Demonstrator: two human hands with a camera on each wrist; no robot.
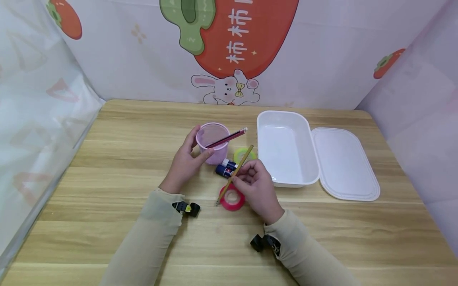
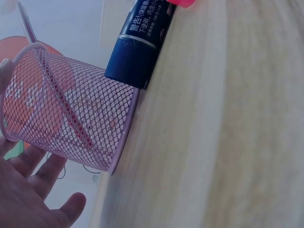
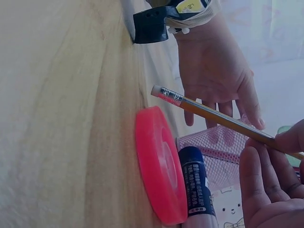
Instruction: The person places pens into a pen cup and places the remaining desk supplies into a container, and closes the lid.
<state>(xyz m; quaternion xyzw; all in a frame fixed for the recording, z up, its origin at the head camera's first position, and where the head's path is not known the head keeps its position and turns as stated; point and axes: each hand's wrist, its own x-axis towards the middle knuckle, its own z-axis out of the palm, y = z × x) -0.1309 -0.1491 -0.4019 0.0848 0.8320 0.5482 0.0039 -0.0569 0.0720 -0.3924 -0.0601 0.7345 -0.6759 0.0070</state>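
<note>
A person in beige sleeves (image 1: 154, 226) works at a light wood-grain table (image 1: 68, 198), seen from above. The left hand (image 1: 184, 163) holds a pink mesh cup (image 1: 216, 155) by its rim, thumb on the near side, with the other fingers spread along the far left. The cup is roughly upright; whether its base rests fully on the table is hard to tell. A dark red-and-black pencil (image 1: 234, 136) leans inside it, its top sticking out to the right; it cannot be told whether a second lies against it. The right hand (image 1: 255, 186) pinches a yellow pencil (image 1: 240, 166) between thumb and fingers, in the air just right of and nearer than the cup. The pencil slants, its eraser end pointing toward the person, above a red-pink roll of tape (image 1: 232, 203) lying flat on the table. Between that roll and the cup lie two dark blue glue sticks (image 1: 223, 171), side by side, and just beyond them is a yellow-green roll of tape (image 1: 240, 153), partly hidden. To the right sits an open white plastic box (image 1: 286, 149), with its white lid (image 1: 348, 163) lying flat beside it. Each wrist wears a small black camera (image 1: 194, 209). Behind the table hangs a pale backdrop (image 1: 315, 59) printed with orange-red fruit and a cartoon rabbit (image 1: 229, 88).
</note>
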